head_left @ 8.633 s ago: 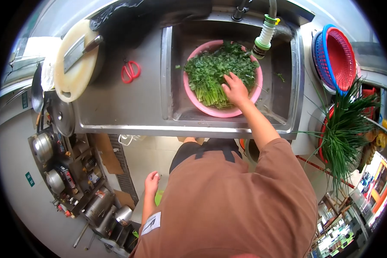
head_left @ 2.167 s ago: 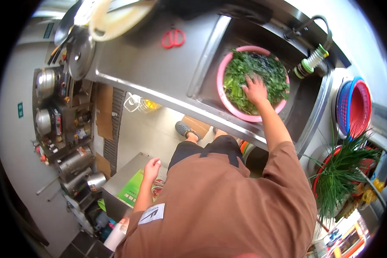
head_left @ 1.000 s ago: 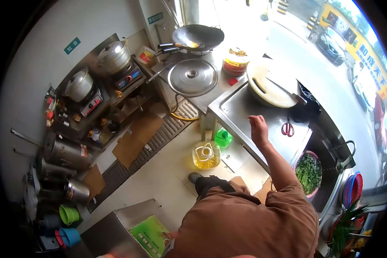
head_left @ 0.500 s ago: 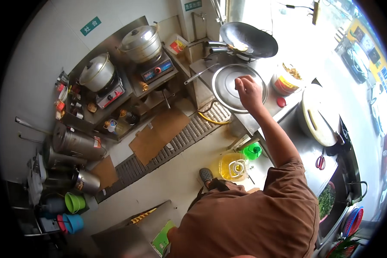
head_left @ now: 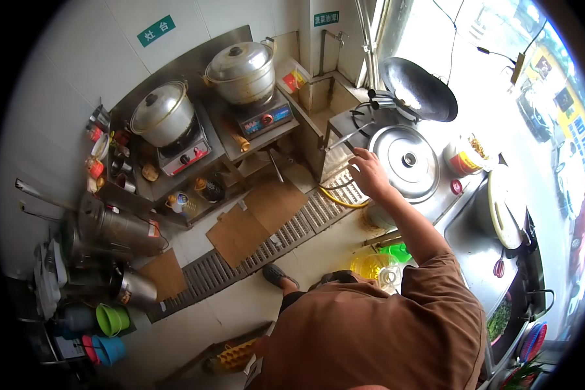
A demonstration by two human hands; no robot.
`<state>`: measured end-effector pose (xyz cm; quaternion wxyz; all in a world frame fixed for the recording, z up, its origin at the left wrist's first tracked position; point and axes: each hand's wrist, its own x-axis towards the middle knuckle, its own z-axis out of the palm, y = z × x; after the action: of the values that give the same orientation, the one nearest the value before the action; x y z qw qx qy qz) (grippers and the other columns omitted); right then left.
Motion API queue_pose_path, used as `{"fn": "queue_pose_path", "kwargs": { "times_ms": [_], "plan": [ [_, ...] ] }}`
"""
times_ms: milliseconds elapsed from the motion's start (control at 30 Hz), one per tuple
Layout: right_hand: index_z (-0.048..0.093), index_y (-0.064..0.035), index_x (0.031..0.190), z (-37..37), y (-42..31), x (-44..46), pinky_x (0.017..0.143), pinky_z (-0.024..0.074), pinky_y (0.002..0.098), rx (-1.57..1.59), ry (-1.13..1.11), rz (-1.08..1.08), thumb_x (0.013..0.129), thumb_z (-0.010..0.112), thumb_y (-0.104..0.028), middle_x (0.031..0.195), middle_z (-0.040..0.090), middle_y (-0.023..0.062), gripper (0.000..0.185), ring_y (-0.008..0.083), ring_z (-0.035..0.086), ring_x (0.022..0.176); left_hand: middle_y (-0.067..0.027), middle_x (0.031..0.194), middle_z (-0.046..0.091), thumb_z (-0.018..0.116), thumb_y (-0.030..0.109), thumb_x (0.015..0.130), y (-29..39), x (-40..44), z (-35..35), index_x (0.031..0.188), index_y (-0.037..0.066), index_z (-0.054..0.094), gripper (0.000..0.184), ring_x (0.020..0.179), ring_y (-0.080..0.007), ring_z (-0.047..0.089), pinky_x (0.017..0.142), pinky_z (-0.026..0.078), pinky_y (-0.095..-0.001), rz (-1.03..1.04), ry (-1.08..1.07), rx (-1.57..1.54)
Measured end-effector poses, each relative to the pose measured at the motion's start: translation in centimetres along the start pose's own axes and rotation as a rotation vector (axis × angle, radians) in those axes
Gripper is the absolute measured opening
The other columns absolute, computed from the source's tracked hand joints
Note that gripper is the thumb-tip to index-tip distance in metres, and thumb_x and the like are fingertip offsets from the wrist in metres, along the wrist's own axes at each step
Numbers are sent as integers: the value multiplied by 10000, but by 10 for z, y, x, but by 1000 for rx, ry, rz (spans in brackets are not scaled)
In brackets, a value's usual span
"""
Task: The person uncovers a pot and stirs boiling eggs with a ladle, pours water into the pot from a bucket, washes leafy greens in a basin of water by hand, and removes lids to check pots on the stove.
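Note:
My right hand (head_left: 369, 174) reaches over the counter's near edge, its fingers apart and nothing visible in them. Just beside it on the right lies a round metal lid (head_left: 406, 162) with a knob in its middle. Beyond my fingertips, a long metal utensil handle (head_left: 351, 136) slants at the counter's left corner; its working end is hard to make out. A black wok (head_left: 420, 90) stands tilted behind the lid. Only a sliver of my left hand (head_left: 260, 347) shows at my side by the yellow egg tray (head_left: 238, 354); its fingers are hidden.
Two lidded pots (head_left: 163, 114) stand on gas burners at left. A tub (head_left: 467, 156) with a red cap (head_left: 456, 186) near it and a large white-lidded pot (head_left: 497, 207) occupy the right counter. Below are an oil jug (head_left: 374, 266), cardboard (head_left: 257, 214) and a floor drain grate (head_left: 208, 276).
My right hand has left the lid's knob, opened, and moved to the lid's left side. The view has shifted, and my foot has stepped leftward. The green board beside me is out of sight.

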<state>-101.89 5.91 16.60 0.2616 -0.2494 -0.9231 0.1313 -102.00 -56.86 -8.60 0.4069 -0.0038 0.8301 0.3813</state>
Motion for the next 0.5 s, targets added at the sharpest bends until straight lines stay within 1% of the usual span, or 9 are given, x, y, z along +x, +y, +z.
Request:
{"fn": "queue_pose_path", "kwargs": {
  "times_ms": [33,100,133,167,267,333,367,433,500],
  "plan": [
    [644,-65,886,5,-4,7,898,407,392,-18,14,-11,790,580,-170,1138,543,160,156,330,493,1063,-52,655,499,483,181,835,6,14,-14,715,25,539,204,591,-127,493,524,411,-303,5,-19,-4],
    [645,-64,877,0,-29,30,906,402,385,-113,-48,-86,790,580,-169,1136,546,149,151,322,487,1075,-50,645,491,477,165,834,19,38,-45,711,27,534,194,569,-128,484,498,395,-297,11,-59,-24],
    [651,-67,867,14,-29,39,919,392,378,-66,-25,-19,793,578,-171,1133,550,141,147,312,481,1085,-49,640,487,473,157,834,25,51,-61,709,28,531,188,558,-128,480,485,387,-294,16,-74,-36],
    [655,-64,866,26,-32,49,927,386,376,-52,0,76,794,577,-174,1140,549,150,153,312,482,1084,-48,635,483,470,149,833,32,60,-80,707,29,529,184,547,-129,476,472,378,-291,21,-91,-47],
    [654,-51,865,46,-45,77,926,386,378,-84,12,42,799,571,-185,1155,542,168,170,317,488,1078,-45,620,471,461,125,832,51,85,-132,702,31,521,172,515,-131,462,433,354,-282,27,-110,-140],
    [653,-51,856,51,-62,90,937,377,374,-77,7,26,806,563,-182,1126,556,167,167,309,480,1097,-42,610,463,454,109,832,49,103,-155,698,33,516,166,493,-132,454,407,338,-277,-124,-29,-429],
    [652,-50,848,53,-71,96,940,374,374,-74,-20,23,806,563,-179,1110,563,167,163,306,478,1102,-33,615,460,456,95,834,45,113,-160,717,32,516,146,480,-119,445,398,322,-254,-246,86,-666],
    [646,-61,839,68,-70,107,940,375,386,-50,2,70,805,564,-173,1080,574,164,144,308,484,1097,-27,621,466,465,88,828,36,124,-175,738,29,515,119,479,-119,447,400,325,-251,-267,118,-677],
    [644,-68,852,77,-67,123,927,385,393,-67,-8,28,803,568,-170,1100,564,159,137,318,498,1073,-22,627,471,475,81,822,33,137,-187,758,27,514,92,479,-120,448,402,328,-247,-273,167,-694]
  ]
}}
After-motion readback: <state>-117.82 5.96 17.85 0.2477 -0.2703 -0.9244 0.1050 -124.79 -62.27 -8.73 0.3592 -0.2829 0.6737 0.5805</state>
